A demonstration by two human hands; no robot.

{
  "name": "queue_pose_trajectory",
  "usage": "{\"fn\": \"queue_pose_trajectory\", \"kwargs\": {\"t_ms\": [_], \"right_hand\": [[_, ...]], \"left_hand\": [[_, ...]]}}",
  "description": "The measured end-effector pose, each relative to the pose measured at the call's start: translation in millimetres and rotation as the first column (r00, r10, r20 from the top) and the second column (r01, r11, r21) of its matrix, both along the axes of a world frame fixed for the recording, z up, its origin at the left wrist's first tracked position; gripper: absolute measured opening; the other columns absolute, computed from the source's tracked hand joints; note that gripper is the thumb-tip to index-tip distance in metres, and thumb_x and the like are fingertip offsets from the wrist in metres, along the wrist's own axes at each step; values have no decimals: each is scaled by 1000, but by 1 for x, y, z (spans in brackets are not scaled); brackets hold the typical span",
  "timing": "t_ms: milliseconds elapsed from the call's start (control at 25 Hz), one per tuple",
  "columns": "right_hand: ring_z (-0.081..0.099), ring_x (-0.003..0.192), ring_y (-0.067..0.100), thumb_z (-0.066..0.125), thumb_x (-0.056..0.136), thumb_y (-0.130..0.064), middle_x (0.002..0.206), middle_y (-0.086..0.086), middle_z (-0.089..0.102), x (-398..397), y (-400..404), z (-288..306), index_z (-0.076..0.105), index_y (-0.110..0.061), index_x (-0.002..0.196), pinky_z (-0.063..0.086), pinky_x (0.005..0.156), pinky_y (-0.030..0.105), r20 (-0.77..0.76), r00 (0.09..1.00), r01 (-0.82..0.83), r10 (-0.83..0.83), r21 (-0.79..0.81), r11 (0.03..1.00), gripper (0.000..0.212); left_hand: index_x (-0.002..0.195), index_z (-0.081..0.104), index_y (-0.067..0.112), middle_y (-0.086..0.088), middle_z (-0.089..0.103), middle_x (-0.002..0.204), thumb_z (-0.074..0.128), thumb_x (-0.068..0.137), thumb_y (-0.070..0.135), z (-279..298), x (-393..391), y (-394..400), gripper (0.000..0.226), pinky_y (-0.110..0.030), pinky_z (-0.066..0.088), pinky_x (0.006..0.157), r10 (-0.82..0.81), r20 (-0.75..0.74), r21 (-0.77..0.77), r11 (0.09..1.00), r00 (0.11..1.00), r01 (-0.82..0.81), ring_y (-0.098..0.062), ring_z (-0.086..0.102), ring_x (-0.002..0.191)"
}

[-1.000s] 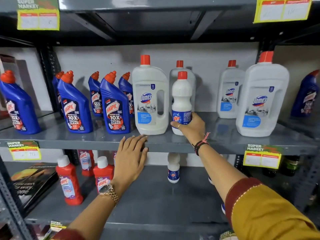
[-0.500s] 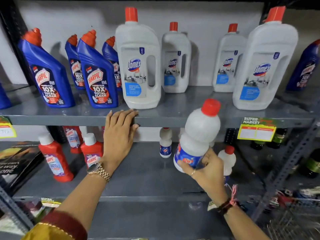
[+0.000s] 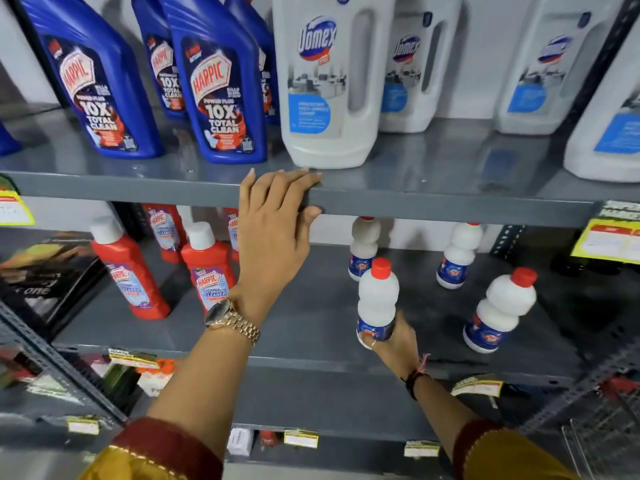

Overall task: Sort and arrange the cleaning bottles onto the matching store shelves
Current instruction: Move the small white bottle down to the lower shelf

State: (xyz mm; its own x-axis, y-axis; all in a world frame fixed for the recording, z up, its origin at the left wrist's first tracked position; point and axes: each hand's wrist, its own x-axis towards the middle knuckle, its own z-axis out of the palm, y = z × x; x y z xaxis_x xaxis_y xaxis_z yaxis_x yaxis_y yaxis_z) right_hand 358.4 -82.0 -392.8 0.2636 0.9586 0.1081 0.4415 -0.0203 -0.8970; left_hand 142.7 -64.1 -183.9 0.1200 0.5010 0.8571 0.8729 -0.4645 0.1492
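White bottle [image 3: 376, 299] in right hand [image 3: 394, 337]

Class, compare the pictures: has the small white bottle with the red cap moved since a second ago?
Yes. The small white bottle with the red cap, gripped by the right hand, went down from the upper grey metal shelf to the lower shelf.

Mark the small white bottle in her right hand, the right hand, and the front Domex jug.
small white bottle [image 3: 376, 299], head view, white body.
right hand [image 3: 394, 341], head view, knuckles.
front Domex jug [image 3: 322, 98], head view, label.
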Motion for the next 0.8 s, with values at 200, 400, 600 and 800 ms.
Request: {"fn": "queue_pose_trajectory", "kwargs": {"t_ms": [200, 400, 600, 800], "right_hand": [[61, 98, 20, 84, 60, -10, 116, 12, 65, -8, 20, -14, 49, -8, 119, 45, 75, 18, -42, 999, -12, 9, -60, 998, 69], [57, 112, 25, 82, 64, -10, 127, 11, 59, 2, 30, -11, 41, -7, 127, 47, 83, 18, -24, 991, -132, 130, -132, 982, 74], [53, 119, 19, 82, 66, -18, 127, -4, 54, 18, 25, 20, 33, -18, 131, 46, 100, 36, -22, 958, -286, 287, -178, 941, 81], [52, 114, 10, 70, 80, -29, 123, -8, 57, 24, 30, 100, 52, -20, 123, 45, 94, 22, -2, 978, -210, 211, 66, 975, 48]], "left_hand": [[124, 53, 25, 5, 59, 124, 36, 94, 39, -2, 1, 3, 37, -35, 17, 116, -6, 14, 2, 1000, 1000, 6, -15, 45, 116], [123, 54, 24, 3, 60, 122, 36, 94, 38, -2, 2, 6, 36, -37, 17, 116, -14, 28, 13, 1000, 1000, 13, -16, 45, 115], [122, 55, 22, 1, 61, 121, 40, 94, 34, -2, 3, 4, 33, -38, 18, 115, -14, 35, 25, 1000, 999, 14, -17, 45, 114], [122, 54, 21, 0, 60, 121, 40, 95, 34, 0, 4, 1, 34, -38, 19, 116, 2, 22, 13, 1000, 1000, -2, -21, 47, 114]]}}
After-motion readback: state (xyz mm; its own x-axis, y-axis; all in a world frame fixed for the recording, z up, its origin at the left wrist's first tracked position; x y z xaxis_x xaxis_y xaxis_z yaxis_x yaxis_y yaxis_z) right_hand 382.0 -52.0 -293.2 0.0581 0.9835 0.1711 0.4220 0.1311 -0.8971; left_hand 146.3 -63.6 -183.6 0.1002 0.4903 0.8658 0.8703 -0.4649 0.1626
